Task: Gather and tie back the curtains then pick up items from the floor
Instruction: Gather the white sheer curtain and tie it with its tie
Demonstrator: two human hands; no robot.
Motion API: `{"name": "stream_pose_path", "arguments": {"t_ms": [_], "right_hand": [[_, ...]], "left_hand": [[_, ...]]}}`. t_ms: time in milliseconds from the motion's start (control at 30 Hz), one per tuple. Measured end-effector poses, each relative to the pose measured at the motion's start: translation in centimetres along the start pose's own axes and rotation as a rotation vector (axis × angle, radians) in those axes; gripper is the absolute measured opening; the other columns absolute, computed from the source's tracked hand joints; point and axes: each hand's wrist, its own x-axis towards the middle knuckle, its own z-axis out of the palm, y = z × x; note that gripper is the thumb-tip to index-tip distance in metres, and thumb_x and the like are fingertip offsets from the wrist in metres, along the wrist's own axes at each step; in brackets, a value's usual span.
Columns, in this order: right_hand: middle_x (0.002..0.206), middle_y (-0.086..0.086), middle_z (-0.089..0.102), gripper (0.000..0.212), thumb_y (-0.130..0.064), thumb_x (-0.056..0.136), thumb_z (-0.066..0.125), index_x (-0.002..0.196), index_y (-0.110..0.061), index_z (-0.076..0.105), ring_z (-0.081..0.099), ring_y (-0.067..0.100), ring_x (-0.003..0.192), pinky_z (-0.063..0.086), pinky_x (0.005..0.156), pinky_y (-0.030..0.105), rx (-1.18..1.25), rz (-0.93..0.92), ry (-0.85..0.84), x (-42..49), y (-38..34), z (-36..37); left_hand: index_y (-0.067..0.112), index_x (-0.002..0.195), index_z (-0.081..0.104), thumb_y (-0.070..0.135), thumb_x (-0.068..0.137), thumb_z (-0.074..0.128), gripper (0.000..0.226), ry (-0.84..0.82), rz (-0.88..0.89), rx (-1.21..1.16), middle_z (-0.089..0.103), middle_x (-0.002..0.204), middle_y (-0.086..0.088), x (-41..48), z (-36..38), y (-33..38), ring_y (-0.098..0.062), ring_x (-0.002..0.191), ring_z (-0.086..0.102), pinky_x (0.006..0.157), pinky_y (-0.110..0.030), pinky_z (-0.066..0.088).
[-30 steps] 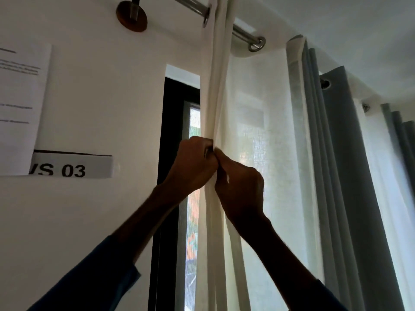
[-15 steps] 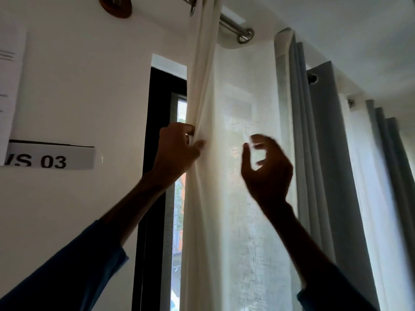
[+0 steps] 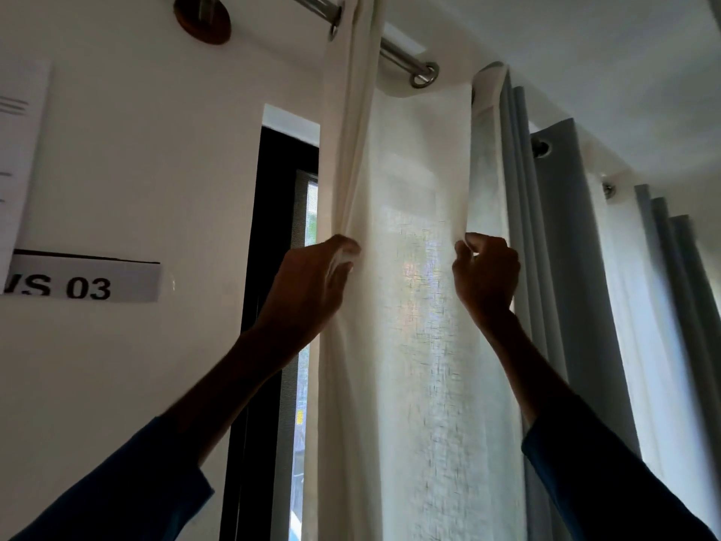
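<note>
White wall (image 3: 156, 169) fills the left side, carrying one paper sheet (image 3: 19, 150) and, under it, one label (image 3: 86, 283) whose visible characters read "S 03". Beside the wall stands a dark window frame (image 3: 273, 228) with a strip of daylight showing. One metal rod (image 3: 398, 56) runs up across the top from one round brown mount (image 3: 203, 21).

One sheer curtain (image 3: 413, 228) hangs from the rod in the middle of the view. It is off-white and loosely woven, and light glows through its flat middle part. Its left edge is bunched into long vertical folds, and two of its metal rings (image 3: 424, 75) show on the rod. To its right hang two grey curtains (image 3: 558, 247) in upright pleats, with a paler panel (image 3: 620, 306) between them.

Both arms reach up, in two dark blue sleeves (image 3: 128, 490). The left hand (image 3: 312, 283) has its grip clamped on the bunched folds at the sheer curtain's left edge, fingers curled into the cloth. The right hand (image 3: 485, 275) has its grip clamped on a fold at the curtain's right side, just beside the nearer grey curtain, thumb and curled fingers pinching it. The two hands are at about the same height, well apart, with the flat cloth spread between them.
</note>
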Motion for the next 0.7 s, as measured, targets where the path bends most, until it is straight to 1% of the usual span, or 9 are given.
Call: {"name": "stream_pose_path", "arguments": {"t_ms": [67,167,233,300,367,433,500,600,700], "right_hand": [[0.049,0.002,0.054,0.040,-0.010,0.091,0.058,0.052,-0.014,0.048,0.050,0.018,0.045,0.037,0.051,0.024,0.026,-0.032,-0.051,-0.2,-2.6,0.1],[0.070,0.013,0.069,0.023,-0.005,0.081,0.059,0.060,-0.013,0.055,0.064,0.039,0.068,0.030,0.058,0.029,0.047,-0.244,-0.122,-1.3,-8.8,0.8],[0.069,0.008,0.065,0.016,-0.001,0.074,0.059,0.065,-0.014,0.057,0.056,0.038,0.067,0.023,0.059,0.028,0.079,-0.352,-0.129,-2.3,-14.0,0.4],[0.059,-0.005,0.048,0.026,0.003,0.073,0.058,0.063,-0.020,0.051,0.043,0.030,0.061,0.020,0.056,0.028,0.149,-0.425,-0.122,-3.1,-17.9,-0.8],[0.061,-0.006,0.051,0.022,0.003,0.077,0.060,0.066,-0.016,0.058,0.051,0.031,0.063,0.027,0.058,0.028,0.158,-0.487,-0.129,-3.2,-18.5,-1.1],[0.083,0.006,0.071,0.016,-0.003,0.080,0.063,0.084,-0.013,0.074,0.063,0.037,0.079,0.038,0.064,0.032,0.068,-0.527,-0.161,-3.2,-16.2,-0.7],[0.086,0.009,0.070,0.016,-0.008,0.082,0.061,0.080,-0.020,0.072,0.064,0.037,0.083,0.034,0.064,0.031,-0.038,-0.477,-0.192,-3.3,-12.7,-0.4],[0.069,0.005,0.050,0.040,-0.020,0.087,0.058,0.057,-0.028,0.032,0.058,0.030,0.072,0.027,0.064,0.027,-0.104,-0.239,-0.174,-3.1,-8.5,-0.6],[0.057,-0.007,0.051,0.027,-0.024,0.083,0.067,0.061,-0.018,0.053,0.055,0.018,0.056,0.031,0.054,0.022,-0.049,-0.092,-0.095,-3.1,-6.3,-1.8]], "left_hand": [[0.012,0.115,0.069,0.013,0.094,0.063,0.021,-0.007,-0.029,0.017,0.075,0.097,0.000,-0.1,0.1,-0.7,-0.013,0.080,0.070,0.074,-0.028,0.056],[0.009,0.110,0.072,0.011,0.091,0.063,0.021,-0.015,-0.081,0.044,0.076,0.101,-0.003,0.2,0.0,-1.5,-0.019,0.089,0.072,0.079,-0.032,0.056],[0.005,0.092,0.071,0.011,0.087,0.061,0.013,-0.019,-0.088,0.073,0.074,0.085,-0.004,0.3,-0.3,-1.7,-0.022,0.073,0.070,0.068,-0.029,0.055],[0.013,0.065,0.054,0.008,0.084,0.060,0.020,0.012,-0.088,0.033,0.055,0.059,0.009,0.2,-0.8,-1.6,-0.005,0.049,0.052,0.050,-0.019,0.041],[0.022,0.060,0.045,0.001,0.082,0.061,0.034,0.064,-0.094,0.011,0.045,0.055,0.016,0.2,-1.1,-1.8,0.003,0.048,0.041,0.051,-0.015,0.033],[0.012,0.071,0.066,-0.001,0.083,0.065,0.017,0.051,-0.154,0.071,0.066,0.068,0.003,0.0,-1.1,-2.6,-0.008,0.058,0.054,0.063,-0.014,0.042],[0.011,0.094,0.075,0.002,0.084,0.069,0.015,0.053,-0.191,0.057,0.075,0.092,0.002,0.0,-0.9,-2.8,-0.004,0.078,0.060,0.078,0.002,0.036],[0.011,0.099,0.075,0.001,0.083,0.070,0.020,0.020,-0.177,0.005,0.075,0.100,0.000,0.4,-0.8,-2.2,-0.009,0.093,0.067,0.090,-0.006,0.041],[0.011,0.097,0.078,-0.001,0.081,0.069,0.022,0.024,-0.162,-0.050,0.077,0.097,0.002,1.3,-0.3,-1.1,-0.007,0.091,0.069,0.086,0.002,0.038]]}}
